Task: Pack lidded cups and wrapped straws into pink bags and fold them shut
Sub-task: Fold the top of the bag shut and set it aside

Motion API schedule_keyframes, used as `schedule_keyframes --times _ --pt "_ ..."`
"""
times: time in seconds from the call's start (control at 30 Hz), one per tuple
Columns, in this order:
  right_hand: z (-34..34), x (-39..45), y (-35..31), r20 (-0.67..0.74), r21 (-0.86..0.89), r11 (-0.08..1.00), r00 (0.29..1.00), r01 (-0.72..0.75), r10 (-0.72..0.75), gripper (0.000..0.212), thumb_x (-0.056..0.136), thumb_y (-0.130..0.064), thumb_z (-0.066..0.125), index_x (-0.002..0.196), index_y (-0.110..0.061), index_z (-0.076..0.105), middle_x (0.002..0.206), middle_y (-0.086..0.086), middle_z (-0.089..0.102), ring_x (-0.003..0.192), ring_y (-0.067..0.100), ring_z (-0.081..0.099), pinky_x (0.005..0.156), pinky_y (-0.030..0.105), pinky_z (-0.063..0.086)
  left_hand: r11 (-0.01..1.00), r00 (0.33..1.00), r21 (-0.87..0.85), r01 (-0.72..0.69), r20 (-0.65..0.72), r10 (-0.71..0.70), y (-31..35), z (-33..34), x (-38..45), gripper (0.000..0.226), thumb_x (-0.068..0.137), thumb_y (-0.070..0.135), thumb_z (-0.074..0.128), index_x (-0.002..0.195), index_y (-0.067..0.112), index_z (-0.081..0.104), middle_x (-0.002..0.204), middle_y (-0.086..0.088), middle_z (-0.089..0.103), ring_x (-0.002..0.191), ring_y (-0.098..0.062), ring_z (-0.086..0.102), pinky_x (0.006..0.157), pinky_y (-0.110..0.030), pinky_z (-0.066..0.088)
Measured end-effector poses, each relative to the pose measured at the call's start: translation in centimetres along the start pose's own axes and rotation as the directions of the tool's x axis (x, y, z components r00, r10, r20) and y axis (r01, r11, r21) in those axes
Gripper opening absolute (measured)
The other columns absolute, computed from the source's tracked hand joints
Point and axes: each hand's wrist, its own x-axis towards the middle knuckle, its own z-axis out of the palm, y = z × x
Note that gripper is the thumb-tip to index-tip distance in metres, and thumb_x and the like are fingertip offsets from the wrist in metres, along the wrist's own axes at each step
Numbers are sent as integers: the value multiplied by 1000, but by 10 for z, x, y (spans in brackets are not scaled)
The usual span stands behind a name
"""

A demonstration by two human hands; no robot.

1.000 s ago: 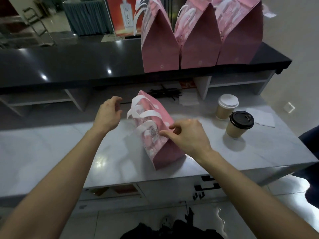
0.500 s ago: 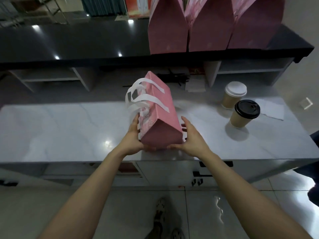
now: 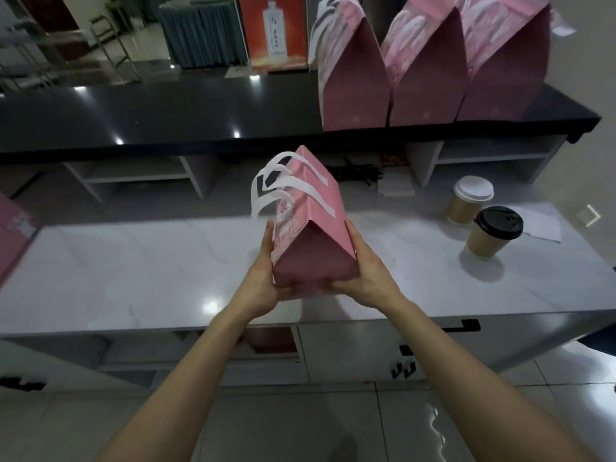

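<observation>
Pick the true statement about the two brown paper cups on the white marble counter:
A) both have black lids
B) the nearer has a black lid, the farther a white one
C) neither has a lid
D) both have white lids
B: the nearer brown paper cup wears a black lid, the farther brown paper cup a white one.

Looks like a cafe or drinks shop service counter: a white marble worktop [image 3: 133, 271] behind a raised black customer ledge [image 3: 166, 118], lidded paper takeaway cups [image 3: 490, 231], pink carry bags [image 3: 430, 71] lined up on the ledge, and a bottle advert poster [image 3: 273, 31] out in the tiled hall beyond.
</observation>
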Motion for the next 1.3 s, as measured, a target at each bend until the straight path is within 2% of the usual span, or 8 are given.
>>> schedule_keyframes --times 0.2,0.33,0.47,0.63,0.77,0.97,1.2,1.3 --pt "20 34 -87 -104 -16 994 988 109 -111 143 61 -61 96 164 -63 -2 155 -10 52 129 19 58 100 42 57 976 979 108 -191 -57 198 26 -103 0 142 65 58 92 162 67 -11 170 19 36 144 -12 52 107 -36 55" --pt "14 70 -133 -166 -8 988 974 156 -155 141 57 -63 96 165 -63 4 153 -16 53 128 14 57 101 36 54 946 951 152 -285 -75 299 45 -157 28 145 59 59 94 163 68 -6 157 47 31 133 24 46 95 -1 43" --pt "-3 123 -155 -194 -39 981 962 189 -193 141 64 -52 100 169 -52 7 148 -17 55 127 10 58 106 33 53 933 940 176 -315 -76 332 68 -189 75 153 54 62 99 162 67 -8 170 25 31 144 8 41 108 -15 37" --pt "-29 196 -155 -207 -61 976 954 207 -216 140 62 -62 96 170 -47 7 149 -12 57 128 8 57 103 25 49 921 926 194 -339 -104 362 78 -205 150 150 56 65 99 166 63 -3 162 42 28 136 31 34 101 4 35" --pt "-45 250 -143 -192 -61 982 963 180 -189 142 60 -64 96 169 -50 7 143 -19 54 125 6 57 101 26 50 936 943 187 -299 -93 319 81 -210 202 153 50 79 95 166 62 -3 158 46 31 135 27 41 101 -1 41" --pt "-51 296 -124 -130 -105 990 985 97 -111 143 59 -63 91 172 -38 6 152 -5 55 135 17 59 113 44 52 949 969 260 -177 -121 214 70 -206 252 149 55 69 97 164 66 -5 167 3 43 148 -24 50 120 -52 47" --pt "-42 269 -78 -205 -254 964 978 -81 28 103 80 -61 85 165 -26 39 158 1 53 142 22 56 116 42 49 955 970 233 -183 -117 214 62 -213 284 146 56 65 96 163 65 -3 159 9 52 140 -19 57 110 -42 52" --pt "-20 243 -39 -28 -426 889 985 -168 172 84 91 -56 79 159 -20 47 158 7 51 140 29 55 110 39 50 959 971 215 -183 -115 211 61 -211 296 145 55 65 95 165 63 -1 155 10 55 136 -18 58 105 -34 51"
